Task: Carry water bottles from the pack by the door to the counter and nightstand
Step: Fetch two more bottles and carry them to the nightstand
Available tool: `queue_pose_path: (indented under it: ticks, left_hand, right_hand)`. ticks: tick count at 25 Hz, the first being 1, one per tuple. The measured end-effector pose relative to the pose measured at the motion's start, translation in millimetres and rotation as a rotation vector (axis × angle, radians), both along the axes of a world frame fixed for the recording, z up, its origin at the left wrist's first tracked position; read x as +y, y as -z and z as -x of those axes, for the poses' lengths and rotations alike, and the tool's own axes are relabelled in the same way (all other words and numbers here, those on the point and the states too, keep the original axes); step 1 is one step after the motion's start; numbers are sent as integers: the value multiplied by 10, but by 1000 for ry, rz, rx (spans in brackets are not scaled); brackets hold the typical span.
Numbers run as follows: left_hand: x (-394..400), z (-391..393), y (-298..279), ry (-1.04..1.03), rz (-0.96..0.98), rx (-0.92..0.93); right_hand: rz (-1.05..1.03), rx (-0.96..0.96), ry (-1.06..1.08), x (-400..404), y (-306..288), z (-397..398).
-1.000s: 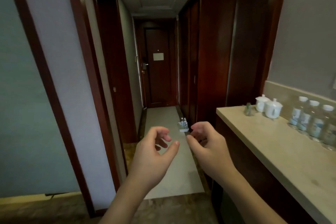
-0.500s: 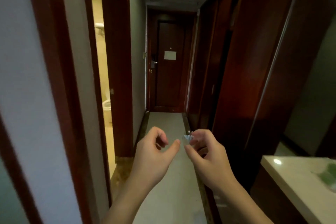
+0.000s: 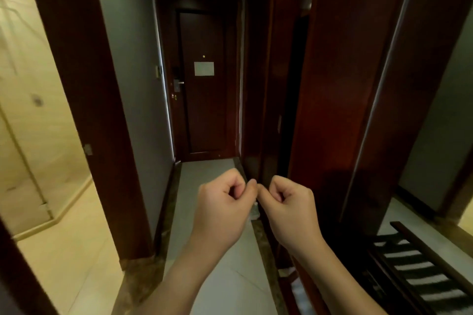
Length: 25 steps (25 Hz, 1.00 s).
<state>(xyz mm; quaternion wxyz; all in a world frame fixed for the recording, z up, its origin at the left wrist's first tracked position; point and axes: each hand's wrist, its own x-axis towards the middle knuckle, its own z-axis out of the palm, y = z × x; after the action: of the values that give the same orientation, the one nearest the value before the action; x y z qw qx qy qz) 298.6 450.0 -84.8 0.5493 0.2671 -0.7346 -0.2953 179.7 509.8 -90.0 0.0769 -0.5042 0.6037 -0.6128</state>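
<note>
Both hands are raised in front of me in a narrow hallway, thumbs nearly touching. My left hand [image 3: 222, 210] has its fingers curled into the palm and holds nothing. My right hand [image 3: 289, 208] is curled the same way, also with nothing in it. Between and just below the two thumbs shows a pale sliver of the water bottle pack [image 3: 255, 212], standing on the floor by the right wall; the hands hide most of it. The dark entrance door [image 3: 204, 100] closes the far end of the hall. Counter and nightstand are out of view.
A lit bathroom opening [image 3: 38, 135] lies on the left behind a dark wooden frame [image 3: 84, 84]. Dark wardrobe panels [image 3: 332, 84] line the right side. A slatted luggage rack [image 3: 414, 271] stands at the lower right. A pale floor strip [image 3: 204, 181] runs to the door.
I have moved forward down the hall, and the counter has left the view. Both hands' fingers have curled in tighter, and the hands now cover most of the pack.
</note>
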Motion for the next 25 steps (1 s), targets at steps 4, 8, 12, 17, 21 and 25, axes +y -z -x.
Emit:
queue_pose_path:
  ticks: [4, 8, 12, 17, 21, 25]
  left_hand:
    - [-1017, 651, -97, -26, -28, 16]
    - [-2052, 1006, -296, -75, -49, 37]
    - [-3087, 1274, -229, -111, -30, 29]
    - [-4539, 1761, 22, -83, -98, -3]
    - [-5898, 2097, 2, -45, -140, -40]
    - [-6991, 2537, -188, 25, -117, -21]
  right_hand:
    - [38, -66, -74, -1172, -106, 683]
    - [69, -67, -187, -2300, -325, 1092]
    - [16, -9, -254, -3287, -310, 1417]
    - [-26, 5, -210, -4681, -146, 1925]
    - [-48, 14, -151, -5959, -200, 2239]
    - [-31, 29, -54, -6958, -300, 2676]
